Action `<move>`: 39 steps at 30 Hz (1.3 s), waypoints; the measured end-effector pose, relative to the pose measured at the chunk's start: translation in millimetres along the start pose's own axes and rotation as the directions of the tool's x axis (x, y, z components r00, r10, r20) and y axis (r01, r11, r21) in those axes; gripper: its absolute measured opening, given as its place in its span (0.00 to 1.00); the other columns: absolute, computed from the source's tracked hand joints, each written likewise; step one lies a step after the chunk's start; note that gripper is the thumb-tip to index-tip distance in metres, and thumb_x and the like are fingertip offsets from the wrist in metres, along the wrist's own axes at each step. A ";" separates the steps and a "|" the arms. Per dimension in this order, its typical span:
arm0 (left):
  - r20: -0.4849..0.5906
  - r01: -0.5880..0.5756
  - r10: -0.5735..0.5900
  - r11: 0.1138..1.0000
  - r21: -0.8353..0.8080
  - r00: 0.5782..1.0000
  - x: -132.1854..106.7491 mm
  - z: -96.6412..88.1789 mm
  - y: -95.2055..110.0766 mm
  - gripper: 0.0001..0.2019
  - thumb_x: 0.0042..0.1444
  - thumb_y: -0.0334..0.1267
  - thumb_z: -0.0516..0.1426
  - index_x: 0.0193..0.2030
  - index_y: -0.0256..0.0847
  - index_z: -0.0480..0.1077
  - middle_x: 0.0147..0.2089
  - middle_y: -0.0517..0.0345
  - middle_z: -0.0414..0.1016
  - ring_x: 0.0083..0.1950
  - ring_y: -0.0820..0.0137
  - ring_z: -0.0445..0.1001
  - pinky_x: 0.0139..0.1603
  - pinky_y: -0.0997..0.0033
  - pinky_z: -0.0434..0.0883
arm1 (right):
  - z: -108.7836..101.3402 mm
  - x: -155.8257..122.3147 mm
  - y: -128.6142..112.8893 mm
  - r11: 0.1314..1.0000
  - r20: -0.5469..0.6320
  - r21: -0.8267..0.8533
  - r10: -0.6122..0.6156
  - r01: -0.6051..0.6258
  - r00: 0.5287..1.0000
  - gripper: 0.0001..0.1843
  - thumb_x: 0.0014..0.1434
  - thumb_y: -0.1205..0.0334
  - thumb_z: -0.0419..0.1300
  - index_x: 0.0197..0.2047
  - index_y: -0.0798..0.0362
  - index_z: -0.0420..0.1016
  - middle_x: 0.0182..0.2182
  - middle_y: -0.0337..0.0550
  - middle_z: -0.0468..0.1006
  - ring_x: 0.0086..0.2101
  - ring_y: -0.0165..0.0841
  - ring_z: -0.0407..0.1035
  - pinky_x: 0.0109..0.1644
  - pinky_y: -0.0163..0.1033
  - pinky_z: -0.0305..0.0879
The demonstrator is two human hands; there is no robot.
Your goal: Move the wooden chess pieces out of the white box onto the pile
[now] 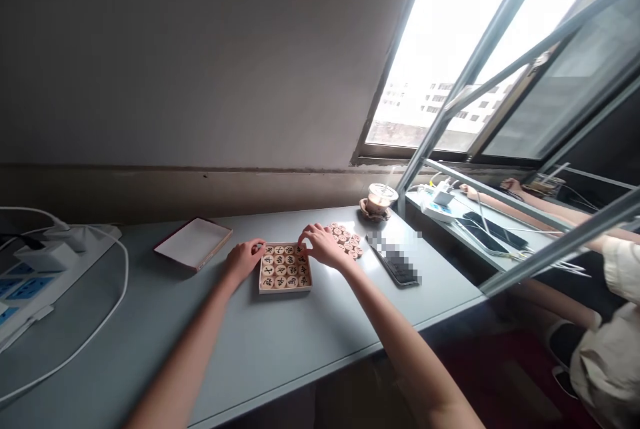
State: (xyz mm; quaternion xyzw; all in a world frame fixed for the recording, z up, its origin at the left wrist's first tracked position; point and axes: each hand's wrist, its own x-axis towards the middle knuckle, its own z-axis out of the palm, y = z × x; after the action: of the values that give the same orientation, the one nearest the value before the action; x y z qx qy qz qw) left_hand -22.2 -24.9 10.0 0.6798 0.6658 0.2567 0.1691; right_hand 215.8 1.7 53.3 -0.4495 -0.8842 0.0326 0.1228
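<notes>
Forearms (195,335); desk (280,342) between; hands (243,259) at box (285,291) edges

Over there on the grey table (260,362), the left hand (243,259) and right hand (324,246) flank a shallow white square box (285,291) of round, black-lettered wooden pieces (281,270).

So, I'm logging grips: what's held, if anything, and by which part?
The left hand and right hand are at the far corners of the box; whether either grips anything can't be told.
</notes>
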 end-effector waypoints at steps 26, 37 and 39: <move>-0.092 -0.098 0.089 0.990 -0.100 0.992 -4.0 -0.4 -14.7 0.13 0.55 0.41 0.52 0.37 0.38 0.75 0.33 0.51 0.78 0.35 0.66 0.74 0.36 0.71 0.64 | 17.4 -14.5 30.2 0.928 -0.295 -0.027 0.348 -0.372 0.890 0.11 0.60 0.59 0.57 0.46 0.46 0.75 0.50 0.46 0.70 0.51 0.42 0.62 0.51 0.48 0.56; -0.048 -0.027 0.021 0.991 -0.130 0.999 -1.0 -1.7 -3.9 0.15 0.57 0.45 0.50 0.37 0.40 0.75 0.34 0.52 0.78 0.35 0.66 0.73 0.35 0.71 0.63 | -3.7 -20.9 -7.7 0.990 -0.034 -0.004 -0.144 0.144 0.989 0.11 0.64 0.53 0.54 0.42 0.42 0.77 0.44 0.40 0.74 0.44 0.36 0.64 0.47 0.44 0.55; -0.047 -0.027 0.021 0.991 -0.129 0.999 -0.9 -1.8 -4.4 0.15 0.57 0.45 0.50 0.38 0.40 0.75 0.34 0.53 0.78 0.35 0.66 0.73 0.34 0.72 0.63 | -6.1 -18.7 -14.8 0.987 0.009 -0.014 -0.158 0.158 0.987 0.09 0.62 0.55 0.56 0.41 0.45 0.77 0.44 0.42 0.75 0.44 0.37 0.64 0.47 0.43 0.54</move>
State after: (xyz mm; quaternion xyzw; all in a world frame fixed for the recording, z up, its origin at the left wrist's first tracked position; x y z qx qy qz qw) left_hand -26.8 -25.7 8.9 0.6694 0.6433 0.3165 0.1947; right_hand 216.2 -22.5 58.2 -0.3788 -0.9177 0.0181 0.1182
